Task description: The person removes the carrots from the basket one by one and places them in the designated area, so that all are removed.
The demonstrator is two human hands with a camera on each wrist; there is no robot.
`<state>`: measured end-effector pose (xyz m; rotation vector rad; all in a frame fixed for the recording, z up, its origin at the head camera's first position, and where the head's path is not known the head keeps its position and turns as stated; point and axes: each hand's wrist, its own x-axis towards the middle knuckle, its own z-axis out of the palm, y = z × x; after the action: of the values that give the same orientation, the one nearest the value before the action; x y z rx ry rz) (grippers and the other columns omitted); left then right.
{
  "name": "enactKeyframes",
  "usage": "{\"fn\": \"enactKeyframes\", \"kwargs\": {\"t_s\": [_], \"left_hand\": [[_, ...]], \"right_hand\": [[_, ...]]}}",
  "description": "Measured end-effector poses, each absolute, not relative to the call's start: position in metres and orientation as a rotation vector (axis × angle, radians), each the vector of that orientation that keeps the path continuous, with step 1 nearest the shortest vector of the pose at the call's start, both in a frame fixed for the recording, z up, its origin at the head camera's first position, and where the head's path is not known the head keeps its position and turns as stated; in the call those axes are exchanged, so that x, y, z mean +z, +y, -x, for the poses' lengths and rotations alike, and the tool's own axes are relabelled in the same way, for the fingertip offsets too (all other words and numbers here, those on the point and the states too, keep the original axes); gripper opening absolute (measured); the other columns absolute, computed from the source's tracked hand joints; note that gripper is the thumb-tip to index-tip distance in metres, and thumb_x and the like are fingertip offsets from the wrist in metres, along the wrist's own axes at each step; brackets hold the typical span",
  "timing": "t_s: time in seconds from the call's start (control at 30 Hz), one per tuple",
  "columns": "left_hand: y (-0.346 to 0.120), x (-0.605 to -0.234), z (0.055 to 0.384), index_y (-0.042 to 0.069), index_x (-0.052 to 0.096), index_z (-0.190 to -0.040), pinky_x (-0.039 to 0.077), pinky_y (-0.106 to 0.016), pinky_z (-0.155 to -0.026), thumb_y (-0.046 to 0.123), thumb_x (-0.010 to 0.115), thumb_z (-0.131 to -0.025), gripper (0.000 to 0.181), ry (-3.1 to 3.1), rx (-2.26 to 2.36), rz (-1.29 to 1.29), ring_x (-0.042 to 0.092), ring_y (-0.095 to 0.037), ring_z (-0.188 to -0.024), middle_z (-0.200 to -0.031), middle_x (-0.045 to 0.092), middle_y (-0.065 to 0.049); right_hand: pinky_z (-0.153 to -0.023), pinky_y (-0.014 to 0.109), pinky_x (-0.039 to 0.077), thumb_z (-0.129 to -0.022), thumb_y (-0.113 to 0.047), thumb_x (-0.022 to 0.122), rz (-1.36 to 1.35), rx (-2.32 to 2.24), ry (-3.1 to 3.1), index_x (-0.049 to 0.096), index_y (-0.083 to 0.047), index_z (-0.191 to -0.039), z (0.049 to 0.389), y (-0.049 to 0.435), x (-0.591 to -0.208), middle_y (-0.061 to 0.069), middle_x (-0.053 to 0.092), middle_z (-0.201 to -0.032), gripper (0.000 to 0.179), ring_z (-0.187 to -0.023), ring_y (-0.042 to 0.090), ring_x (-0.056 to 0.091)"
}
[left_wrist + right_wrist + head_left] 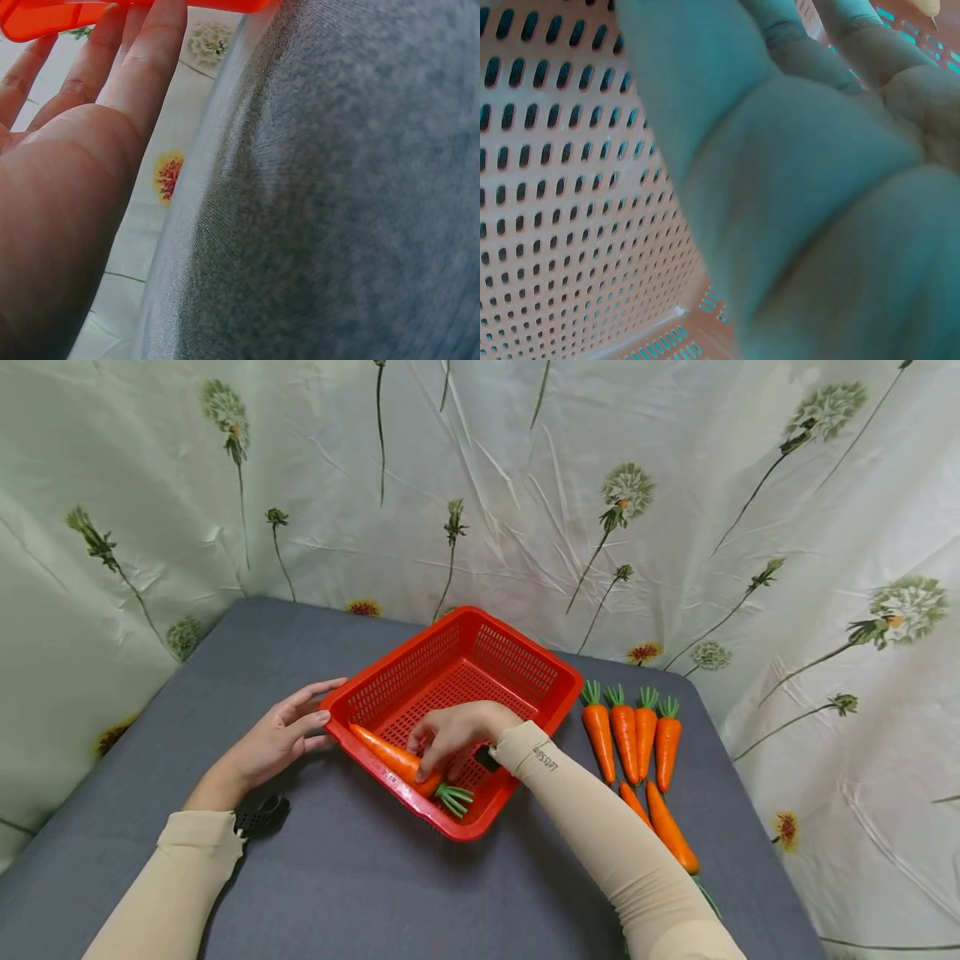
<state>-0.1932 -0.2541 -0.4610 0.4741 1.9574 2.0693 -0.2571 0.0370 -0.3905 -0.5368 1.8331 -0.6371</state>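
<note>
A red plastic basket (566,681) with slotted walls sits at an angle on the grey table. Inside, along its near-left wall, lies an orange carrot (384,750) with a green top. My right hand (467,731) reaches into the basket and grips this carrot near its leafy end, thumb and fingers around it. In the right wrist view the palm of the right hand (795,180) hides most of the grip. My left hand (272,739) touches the basket's left corner with extended fingers; the left wrist view shows its fingertips right at the red rim (45,22).
Right of the basket, several carrots (624,731) lie in a row, green tops away from me. Closer to me are more carrots (670,831), partly behind my right sleeve (600,827). A pale curtain (510,460) with dandelion prints hangs behind the grey table (360,893).
</note>
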Motion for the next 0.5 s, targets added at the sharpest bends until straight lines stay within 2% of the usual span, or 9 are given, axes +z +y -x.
{"fn": "enactKeyframes", "kwargs": {"t_s": [0.27, 0.5], "left_hand": [[-0.255, -0.461, 0.191, 0.014, 0.029, -0.158, 0.057, -0.031, -0.094, 0.009, 0.047, -0.106, 0.055, 1.881, 2.102, -0.519, 0.060, -0.010, -0.125, -0.149, 0.047, -0.005], [-0.253, -0.460, 0.192, 0.015, 0.030, -0.158, 0.058, -0.030, -0.093, 0.010, 0.048, -0.106, 0.055, 1.907, 2.104, -0.492, 0.060, -0.010, -0.124, -0.146, 0.049, -0.001]], "right_hand": [[-0.082, 0.040, 0.061, -0.086, -0.011, 0.078, 0.533, -0.705, 1.837, 0.058, -0.011, -0.104, 0.264, 0.047, -0.385, 0.002, 0.062, -0.091, 0.027, -0.080, 0.013, 0.065], [-0.091, 0.044, 0.059, -0.086, -0.011, 0.077, 0.528, -0.736, 1.855, 0.059, -0.010, -0.114, 0.269, 0.054, -0.376, 0.006, 0.063, -0.100, 0.033, -0.086, 0.015, 0.066]]}}
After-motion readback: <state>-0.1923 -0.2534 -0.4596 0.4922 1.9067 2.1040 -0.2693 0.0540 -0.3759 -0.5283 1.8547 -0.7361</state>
